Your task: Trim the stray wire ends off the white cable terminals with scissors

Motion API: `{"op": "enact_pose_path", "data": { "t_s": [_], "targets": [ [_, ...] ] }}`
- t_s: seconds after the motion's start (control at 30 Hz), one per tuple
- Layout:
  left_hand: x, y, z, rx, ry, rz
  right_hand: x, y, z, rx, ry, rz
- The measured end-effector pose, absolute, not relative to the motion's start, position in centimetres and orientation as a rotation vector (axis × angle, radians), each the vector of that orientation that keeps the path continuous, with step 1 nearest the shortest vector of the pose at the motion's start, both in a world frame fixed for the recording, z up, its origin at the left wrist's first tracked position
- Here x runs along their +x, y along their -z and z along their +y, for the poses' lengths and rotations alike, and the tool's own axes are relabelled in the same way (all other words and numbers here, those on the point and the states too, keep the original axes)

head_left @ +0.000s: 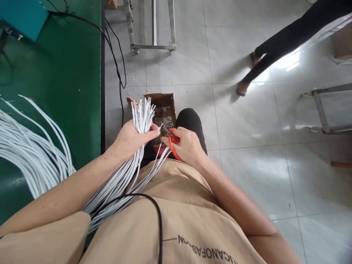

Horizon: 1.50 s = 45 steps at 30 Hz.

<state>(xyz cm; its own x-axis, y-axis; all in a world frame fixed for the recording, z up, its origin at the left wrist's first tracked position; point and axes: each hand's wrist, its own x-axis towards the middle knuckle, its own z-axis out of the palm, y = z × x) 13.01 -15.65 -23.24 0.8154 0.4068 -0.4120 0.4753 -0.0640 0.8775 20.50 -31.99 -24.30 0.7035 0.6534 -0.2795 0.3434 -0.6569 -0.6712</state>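
Observation:
A thick bundle of white cables (pixel 118 183) runs over my lap, and my left hand (pixel 134 135) is wrapped round it close to the cut ends. Between that hand's thumb and finger one cable end points toward the cutters. My right hand (pixel 189 145) grips small wire cutters (pixel 173 141) with orange handles, their jaws beside that cable end. A few loose cables (pixel 156 165) trail below the right hand. Under both hands, a cardboard box (pixel 173 106) on the floor holds many small scraps.
To the left, more white cables (pixel 35 146) lie on a green table (pixel 79 73) with a teal device (pixel 24 16). A black cord (pixel 117 62) hangs off its edge. A metal rack (pixel 154 47) stands ahead. At the upper right another person's legs (pixel 275 47) show.

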Motion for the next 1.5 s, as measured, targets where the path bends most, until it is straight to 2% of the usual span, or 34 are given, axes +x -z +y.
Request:
{"op": "enact_pose_path", "data": {
  "t_s": [0.3, 0.8, 1.3, 1.5],
  "targets": [
    [13.0, 23.2, -15.7, 1.813, 0.020, 0.679, 20.3, 23.1, -31.9, -2.444, -0.691, -0.817],
    [13.4, 21.5, -16.1, 2.001, 0.087, 0.744, 19.7, 23.1, -31.7, -2.653, -0.503, -1.013],
    [13.2, 21.6, -15.8, 1.994, 0.110, 0.747, 19.8, 23.6, -31.9, -2.597, -0.625, -0.941],
    [13.0, 22.1, -15.7, 1.964, 0.053, 0.712, 20.4, 23.8, -32.6, -2.394, -0.661, -0.795]
  ]
}}
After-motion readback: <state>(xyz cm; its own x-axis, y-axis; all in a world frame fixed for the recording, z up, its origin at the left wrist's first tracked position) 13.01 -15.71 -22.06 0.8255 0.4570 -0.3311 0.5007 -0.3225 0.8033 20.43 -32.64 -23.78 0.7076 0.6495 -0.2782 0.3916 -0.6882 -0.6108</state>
